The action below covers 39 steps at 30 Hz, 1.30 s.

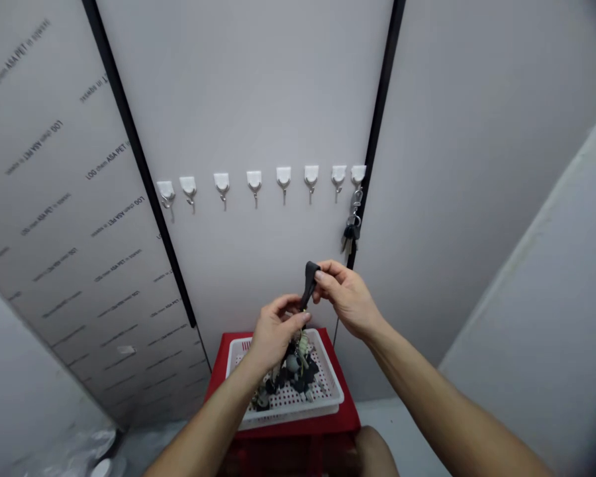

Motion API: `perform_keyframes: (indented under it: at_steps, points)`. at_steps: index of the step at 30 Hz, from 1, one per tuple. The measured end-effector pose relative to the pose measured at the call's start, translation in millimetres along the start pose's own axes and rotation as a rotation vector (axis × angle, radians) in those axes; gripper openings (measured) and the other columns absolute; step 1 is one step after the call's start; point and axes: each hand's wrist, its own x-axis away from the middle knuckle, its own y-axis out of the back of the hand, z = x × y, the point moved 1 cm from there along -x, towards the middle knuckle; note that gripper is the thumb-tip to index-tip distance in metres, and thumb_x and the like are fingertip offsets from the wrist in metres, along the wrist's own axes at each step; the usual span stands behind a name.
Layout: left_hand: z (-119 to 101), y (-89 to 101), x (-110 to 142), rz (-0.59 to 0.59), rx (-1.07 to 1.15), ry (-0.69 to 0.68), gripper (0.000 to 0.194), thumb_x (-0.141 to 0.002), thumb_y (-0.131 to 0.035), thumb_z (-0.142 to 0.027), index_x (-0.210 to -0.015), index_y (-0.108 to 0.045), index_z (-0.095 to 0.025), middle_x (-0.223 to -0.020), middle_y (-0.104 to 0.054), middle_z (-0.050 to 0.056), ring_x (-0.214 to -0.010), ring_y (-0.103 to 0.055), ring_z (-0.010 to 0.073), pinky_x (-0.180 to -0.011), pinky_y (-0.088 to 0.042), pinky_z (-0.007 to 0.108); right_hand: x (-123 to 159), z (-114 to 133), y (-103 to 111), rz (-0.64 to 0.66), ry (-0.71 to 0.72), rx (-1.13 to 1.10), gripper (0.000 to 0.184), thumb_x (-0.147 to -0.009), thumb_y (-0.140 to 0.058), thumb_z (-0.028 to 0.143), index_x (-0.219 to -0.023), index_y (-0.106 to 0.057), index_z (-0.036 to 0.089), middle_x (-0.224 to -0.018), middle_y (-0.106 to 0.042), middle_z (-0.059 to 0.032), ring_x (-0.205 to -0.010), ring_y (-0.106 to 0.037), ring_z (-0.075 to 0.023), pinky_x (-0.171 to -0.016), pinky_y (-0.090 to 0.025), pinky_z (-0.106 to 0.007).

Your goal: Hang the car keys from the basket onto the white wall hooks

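Over the basket, a looped black strap (308,286), like a key fob, is held between both hands. My right hand (350,299) pinches it near its upper loop. Lower down, the thumb and fingers of my left hand (277,331) close around its bottom end, where small metal or pale parts hang, partly hidden. Beneath them, a white perforated plastic basket (335,387) contains a jumbled pile of keys and key rings (298,371), with a grey round piece among them. My left forearm covers part of the basket's near left side.
The basket rests on a red stool (348,417). Several white adhesive hooks (254,179) line the wall; from the rightmost hangs a bunch of keys (350,235). Dark strips edge the panel. A knee (375,454) shows below right, and clear plastic wrapping (74,454) lies lower left.
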Motion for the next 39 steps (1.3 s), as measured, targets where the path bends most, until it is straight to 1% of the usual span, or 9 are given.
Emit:
perform_keyframes:
  at_steps: [7, 10, 13, 18, 21, 23, 31, 36, 39]
  points:
    - [-11.9, 5.0, -17.0, -0.063, -0.129, -0.103, 0.023, -0.051, -0.057, -0.017, -0.074, -0.055, -0.014, -0.066, -0.053, -0.001, -0.059, -0.045, 0.0077, -0.055, -0.036, 0.018, -8.5, 13.7, -0.7, 0.024, 0.070, 0.047, 0.012, -0.061, -0.051, 0.025, -0.067, -0.046, 0.015, -0.050, -0.048, 0.0048, -0.045, -0.045, -0.0054, -0.048, -0.037, -0.020]
    - [-14.5, 7.6, -18.6, -0.048, -0.098, -0.075, 0.021, -0.053, -0.055, -0.016, -0.074, -0.055, -0.013, -0.067, -0.055, 0.000, -0.061, -0.047, 0.0083, -0.059, -0.037, 0.020, -13.2, 10.1, -0.6, 0.010, 0.040, 0.000, 0.012, -0.062, -0.050, 0.025, -0.067, -0.046, 0.015, -0.049, -0.048, 0.0053, -0.044, -0.045, -0.0052, -0.047, -0.037, -0.020]
    - [-12.4, 9.5, -17.3, 0.009, -0.076, -0.047, 0.017, -0.057, -0.052, -0.017, -0.073, -0.054, -0.013, -0.070, -0.056, 0.002, -0.063, -0.048, 0.0091, -0.063, -0.038, 0.022, -15.9, 6.8, -1.1, -0.029, 0.037, -0.046, 0.011, -0.062, -0.050, 0.025, -0.065, -0.046, 0.015, -0.050, -0.047, 0.0056, -0.044, -0.044, -0.0040, -0.047, -0.036, -0.019]
    - [12.6, 14.4, -14.0, 0.163, -0.083, 0.032, 0.034, -0.056, -0.055, -0.021, -0.089, -0.050, -0.014, -0.084, -0.055, 0.005, -0.076, -0.048, 0.0119, -0.069, -0.036, 0.023, -17.5, 8.4, -6.0, -0.089, 0.019, -0.122, 0.012, -0.060, -0.051, 0.025, -0.064, -0.046, 0.015, -0.048, -0.047, 0.0064, -0.041, -0.042, -0.0034, -0.045, -0.036, -0.018]
    - [31.6, 18.1, -7.2, 0.309, -0.114, 0.170, 0.024, -0.058, -0.054, -0.027, -0.077, -0.054, -0.013, -0.069, -0.055, 0.001, -0.066, -0.047, 0.0096, -0.064, -0.035, 0.021, -19.1, 10.6, -8.1, -0.119, 0.026, -0.150, 0.012, -0.060, -0.051, 0.025, -0.063, -0.046, 0.015, -0.047, -0.046, 0.0066, -0.041, -0.042, -0.0032, -0.046, -0.037, -0.018]
    - [40.7, 20.6, -1.6, 0.334, -0.080, 0.246, 0.020, -0.059, -0.053, -0.030, -0.069, -0.054, -0.012, -0.059, -0.051, -0.002, -0.057, -0.044, 0.0070, -0.058, -0.034, 0.019, -20.5, 11.1, -7.9, -0.127, 0.025, -0.158, 0.011, -0.060, -0.051, 0.024, -0.063, -0.046, 0.015, -0.046, -0.046, 0.0067, -0.041, -0.042, -0.0032, -0.045, -0.037, -0.018]
    - [55.0, 29.4, 7.1, 0.057, 0.229, 0.334, 0.031, -0.058, -0.051, -0.038, -0.075, -0.048, -0.013, -0.065, -0.053, -0.002, -0.057, -0.046, 0.0084, -0.058, -0.036, 0.021, -27.2, 13.6, -1.4, -0.216, 0.059, -0.228, 0.011, -0.059, -0.051, 0.024, -0.060, -0.043, 0.016, -0.044, -0.044, 0.0073, -0.040, -0.041, -0.0028, -0.045, -0.037, -0.018]
    - [56.6, 31.7, 8.2, 0.009, 0.267, 0.312, 0.033, -0.060, -0.047, -0.042, -0.078, -0.047, -0.014, -0.070, -0.055, 0.000, -0.062, -0.049, 0.0098, -0.061, -0.037, 0.022, -27.1, 9.6, -10.2, -0.211, 0.039, -0.247, 0.012, -0.058, -0.051, 0.025, -0.060, -0.042, 0.017, -0.043, -0.045, 0.0074, -0.041, -0.043, -0.0035, -0.046, -0.039, -0.019]
    - [63.3, 30.5, 11.9, 0.005, 0.168, 0.261, 0.039, -0.060, -0.047, -0.041, -0.089, -0.045, -0.015, -0.078, -0.054, 0.002, -0.070, -0.049, 0.0114, -0.065, -0.037, 0.023, -22.5, 1.7, -21.7, -0.172, 0.007, -0.233, 0.013, -0.059, -0.050, 0.026, -0.062, -0.042, 0.016, -0.043, -0.046, 0.0068, -0.042, -0.044, -0.0040, -0.047, -0.040, -0.019]
